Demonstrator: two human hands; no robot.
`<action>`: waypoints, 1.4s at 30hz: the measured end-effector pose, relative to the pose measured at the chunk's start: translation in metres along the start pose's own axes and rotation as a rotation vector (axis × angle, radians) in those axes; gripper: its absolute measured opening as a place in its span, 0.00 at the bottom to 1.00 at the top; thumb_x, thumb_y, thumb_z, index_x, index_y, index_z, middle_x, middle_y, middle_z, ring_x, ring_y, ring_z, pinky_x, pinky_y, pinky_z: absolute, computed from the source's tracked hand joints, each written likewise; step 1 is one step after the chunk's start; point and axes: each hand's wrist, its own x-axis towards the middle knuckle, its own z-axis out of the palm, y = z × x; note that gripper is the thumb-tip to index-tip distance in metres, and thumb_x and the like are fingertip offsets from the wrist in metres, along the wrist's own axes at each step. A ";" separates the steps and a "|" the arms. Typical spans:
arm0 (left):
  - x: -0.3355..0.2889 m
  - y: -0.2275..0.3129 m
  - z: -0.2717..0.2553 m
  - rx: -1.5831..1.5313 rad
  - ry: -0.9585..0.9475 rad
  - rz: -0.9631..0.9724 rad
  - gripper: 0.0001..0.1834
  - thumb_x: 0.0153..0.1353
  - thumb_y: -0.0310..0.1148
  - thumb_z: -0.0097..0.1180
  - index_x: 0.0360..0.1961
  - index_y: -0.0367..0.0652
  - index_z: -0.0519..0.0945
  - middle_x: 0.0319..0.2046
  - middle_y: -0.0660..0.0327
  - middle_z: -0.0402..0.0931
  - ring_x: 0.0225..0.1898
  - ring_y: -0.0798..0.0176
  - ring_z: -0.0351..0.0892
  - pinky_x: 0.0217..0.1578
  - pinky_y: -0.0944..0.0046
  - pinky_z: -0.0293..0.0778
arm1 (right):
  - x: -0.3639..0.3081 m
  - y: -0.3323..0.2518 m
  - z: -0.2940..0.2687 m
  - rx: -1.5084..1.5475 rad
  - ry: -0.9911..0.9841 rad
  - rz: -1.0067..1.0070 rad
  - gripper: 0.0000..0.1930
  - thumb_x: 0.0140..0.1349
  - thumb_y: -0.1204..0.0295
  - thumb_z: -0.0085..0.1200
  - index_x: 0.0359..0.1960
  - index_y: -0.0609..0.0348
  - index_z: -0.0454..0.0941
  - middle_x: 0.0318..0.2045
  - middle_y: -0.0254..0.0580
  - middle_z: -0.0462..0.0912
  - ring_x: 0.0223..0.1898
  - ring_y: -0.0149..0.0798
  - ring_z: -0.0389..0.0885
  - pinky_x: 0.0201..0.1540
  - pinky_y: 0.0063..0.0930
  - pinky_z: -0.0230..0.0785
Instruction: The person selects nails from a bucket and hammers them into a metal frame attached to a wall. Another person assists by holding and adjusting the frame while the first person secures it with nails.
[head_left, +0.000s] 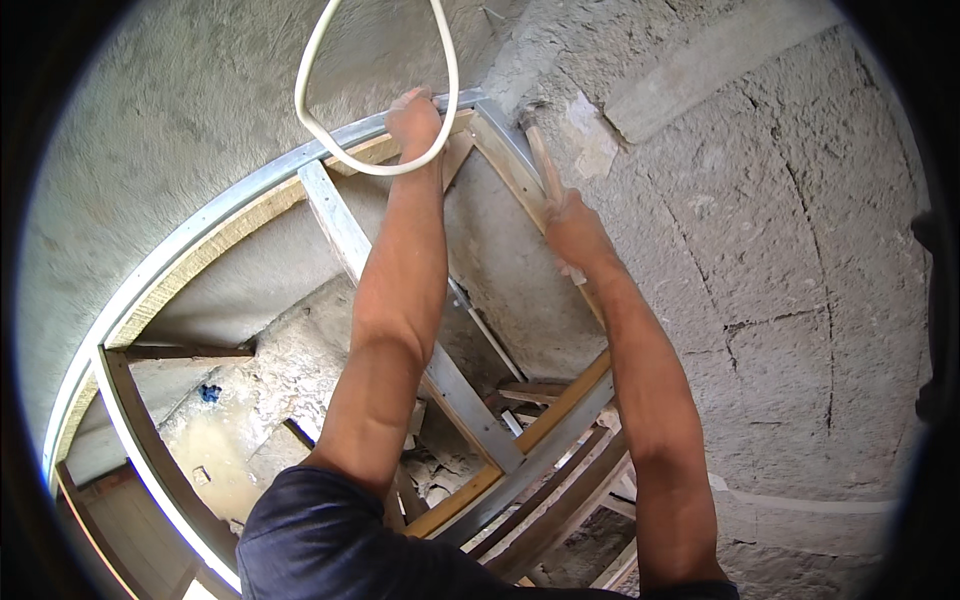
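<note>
My right hand [578,232] is closed round the wooden handle of a hammer [542,155], whose dark head is up by the rough wall near the frame's top right corner. My left hand [413,120] reaches up to the metal channel [270,170] along the wall, fingers curled over its edge. Whether a small piece is under those fingers I cannot make out. A wooden strip [215,235] runs along the inside of the channel. Another metal channel [506,138], also with wood along it, comes down from the corner towards my right hand.
A white cable loop [455,60] hangs in front of my left wrist. Metal studs [340,225] cross the frame, and a yellowish wooden beam [560,410] spans it lower down. Beyond the openings lies a littered floor [280,380]. The cracked rough wall [740,230] rises at right.
</note>
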 end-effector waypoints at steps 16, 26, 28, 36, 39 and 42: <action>0.037 0.017 0.003 1.232 -0.373 0.701 0.16 0.63 0.43 0.61 0.43 0.44 0.91 0.37 0.43 0.87 0.43 0.37 0.88 0.48 0.44 0.82 | 0.013 0.034 0.022 0.029 0.071 -0.103 0.20 0.75 0.61 0.49 0.52 0.71 0.69 0.41 0.75 0.85 0.45 0.72 0.86 0.52 0.62 0.78; 0.035 0.011 0.005 1.338 -0.342 0.713 0.17 0.65 0.44 0.60 0.47 0.47 0.90 0.39 0.46 0.89 0.45 0.41 0.89 0.49 0.47 0.82 | 0.012 0.037 0.027 -0.006 0.090 -0.124 0.20 0.76 0.60 0.49 0.53 0.70 0.68 0.40 0.74 0.85 0.44 0.71 0.87 0.50 0.60 0.78; 0.032 0.009 0.006 1.436 -0.353 0.692 0.17 0.66 0.44 0.59 0.49 0.48 0.90 0.41 0.47 0.89 0.46 0.41 0.89 0.51 0.47 0.82 | 0.011 0.037 0.027 -0.004 0.084 -0.123 0.20 0.76 0.60 0.49 0.52 0.70 0.68 0.40 0.74 0.85 0.44 0.71 0.87 0.50 0.60 0.78; 0.015 0.011 0.006 1.170 -0.375 0.739 0.14 0.58 0.38 0.60 0.37 0.38 0.85 0.31 0.42 0.86 0.37 0.38 0.87 0.42 0.46 0.81 | 0.010 0.034 0.031 0.025 0.083 -0.100 0.20 0.76 0.60 0.49 0.51 0.69 0.68 0.40 0.74 0.85 0.44 0.72 0.86 0.50 0.60 0.78; 0.008 0.012 0.005 1.002 -0.406 0.715 0.11 0.54 0.35 0.63 0.30 0.37 0.81 0.24 0.47 0.82 0.31 0.45 0.86 0.37 0.49 0.80 | 0.012 0.035 0.034 0.040 0.085 -0.085 0.20 0.76 0.60 0.49 0.52 0.70 0.68 0.40 0.75 0.85 0.44 0.72 0.86 0.51 0.60 0.78; 0.006 0.013 0.006 0.861 -0.409 0.629 0.10 0.53 0.33 0.64 0.26 0.39 0.78 0.21 0.53 0.79 0.28 0.54 0.84 0.33 0.53 0.78 | 0.012 0.036 0.037 0.044 0.086 -0.088 0.20 0.76 0.60 0.49 0.52 0.70 0.68 0.40 0.75 0.85 0.44 0.73 0.86 0.50 0.60 0.78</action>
